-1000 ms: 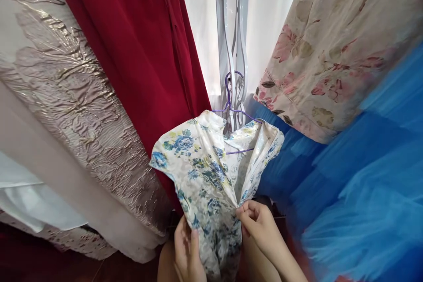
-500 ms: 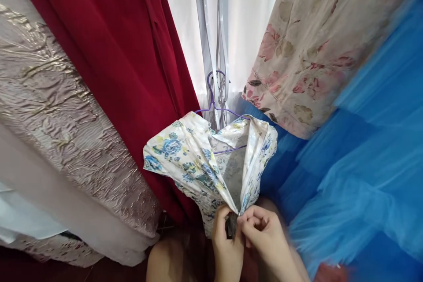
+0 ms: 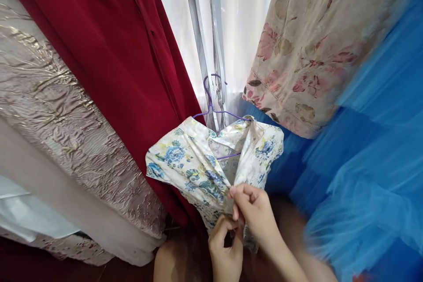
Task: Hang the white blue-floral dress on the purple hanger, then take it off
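A white dress with blue and yellow flowers hangs on a purple wire hanger in front of me, its V-shaped opening facing me. At the bottom point of that V, my right hand pinches the dress's edges between thumb and fingertips; whether a zip pull is in the pinch is hidden. Lower down, my left hand is closed in a pinch on the fabric of the same dress. Both hands and my forearm cover the lower part of the dress.
Long garments surround the dress: a dark red one and a pale gold-textured one on the left, a beige floral one and a blue tulle one on the right. Grey-white ribbons hang behind the hanger against white fabric.
My right hand has moved up the opening, away from my left hand, and the V now ends higher. My left hand stays low on the dress.
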Demonstrator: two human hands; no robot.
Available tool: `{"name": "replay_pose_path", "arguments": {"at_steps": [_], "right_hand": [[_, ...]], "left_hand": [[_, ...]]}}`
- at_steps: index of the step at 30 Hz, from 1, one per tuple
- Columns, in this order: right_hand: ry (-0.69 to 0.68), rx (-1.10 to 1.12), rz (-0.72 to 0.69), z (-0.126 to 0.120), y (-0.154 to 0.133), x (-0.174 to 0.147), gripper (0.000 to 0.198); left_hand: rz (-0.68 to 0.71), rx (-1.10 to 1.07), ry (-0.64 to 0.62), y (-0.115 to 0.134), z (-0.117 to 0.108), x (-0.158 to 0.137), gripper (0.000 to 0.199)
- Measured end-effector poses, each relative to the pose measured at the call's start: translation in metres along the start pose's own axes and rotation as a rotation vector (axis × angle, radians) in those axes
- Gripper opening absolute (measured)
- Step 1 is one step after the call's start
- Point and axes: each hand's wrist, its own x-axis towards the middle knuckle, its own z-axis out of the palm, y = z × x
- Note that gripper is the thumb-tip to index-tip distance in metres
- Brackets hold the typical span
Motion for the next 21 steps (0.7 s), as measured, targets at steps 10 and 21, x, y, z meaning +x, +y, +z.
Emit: {"name": "replay_pose_path", "arguments": {"at_steps": [10, 21], "right_hand": [[0.022, 0.058, -0.319, 0.049, -0.088, 0.089, 0.029], [-0.044, -0.017, -0.355, 0.038, -0.077, 0.065, 0.028]], "left_hand": [[-0.073, 0.007, -0.021, -0.02, 0.011, -0.005, 0.021], [0.252, 0.152, 0.138, 0.04, -0.053, 0.091, 0.029]]}}
